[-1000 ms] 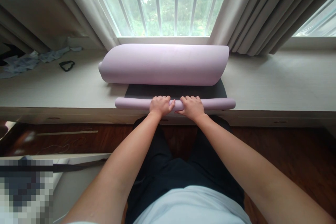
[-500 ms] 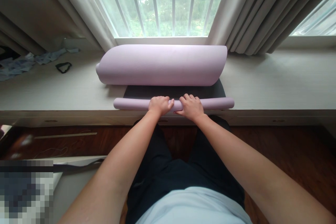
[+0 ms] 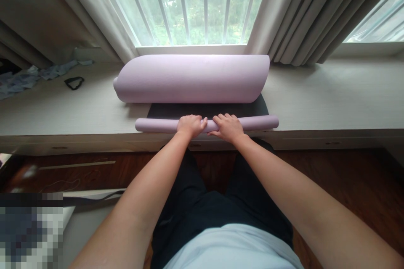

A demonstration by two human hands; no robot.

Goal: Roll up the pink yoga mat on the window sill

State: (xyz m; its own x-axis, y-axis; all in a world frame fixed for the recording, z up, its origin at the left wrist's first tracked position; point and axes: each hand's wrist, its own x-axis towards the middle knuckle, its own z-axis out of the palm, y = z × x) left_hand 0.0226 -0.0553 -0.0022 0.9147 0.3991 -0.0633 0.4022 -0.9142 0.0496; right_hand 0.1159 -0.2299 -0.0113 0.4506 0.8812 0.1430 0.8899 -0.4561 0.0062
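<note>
The left hand (image 3: 191, 125) and right hand (image 3: 229, 127) have fingers clamped on the slim lilac foam roll (image 3: 259, 123) at the pale, flat-topped bench's (image 3: 318, 101) six-o'clock edge. I'd press evenly, both ends level.

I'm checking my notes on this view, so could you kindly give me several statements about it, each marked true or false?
1. The left hand is on the narrow pink roll. True.
2. Only one hand touches that roll. False: the right hand is on it too.
3. The large pink roll lies between the narrow one and the barred window. True.
4. A black loop lies right of the large roll. False: the black loop lies to its left.
5. A dark surface shows between the two rolls. True.
</note>
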